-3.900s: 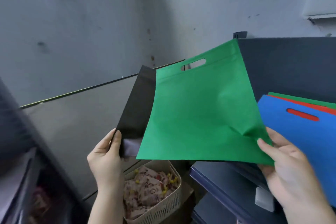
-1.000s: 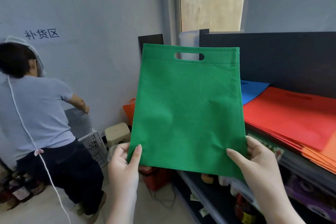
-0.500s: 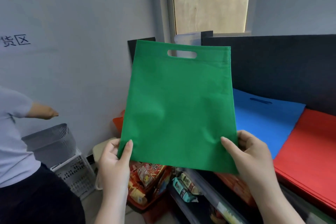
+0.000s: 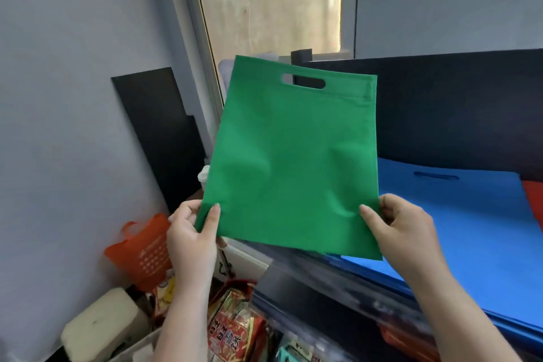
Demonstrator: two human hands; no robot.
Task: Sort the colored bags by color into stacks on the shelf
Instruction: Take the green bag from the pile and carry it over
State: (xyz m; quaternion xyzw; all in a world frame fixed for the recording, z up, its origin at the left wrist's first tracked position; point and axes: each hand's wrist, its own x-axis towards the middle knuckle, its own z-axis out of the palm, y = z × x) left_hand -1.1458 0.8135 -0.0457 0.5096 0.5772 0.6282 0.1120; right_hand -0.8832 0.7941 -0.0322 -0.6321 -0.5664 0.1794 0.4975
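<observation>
The left hand point(image 4: 192, 236) and right hand point(image 4: 404, 228) pinch the green bag's point(image 4: 291, 161) bottom corners, holding it upright (handle hole on top); right of the fingers lies the blue stack point(image 4: 470, 223) on the shelf.

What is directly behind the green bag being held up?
Behind the green bag, the blue bag stack on the shelf shows at its right edge, with a dark back panel above. How far the blue continues behind it is covered.

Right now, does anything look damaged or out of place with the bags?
Nothing is damaged. The green bag is only dented where both hands pinch its lower corners. The blue bags lie flat on the shelf.
</observation>
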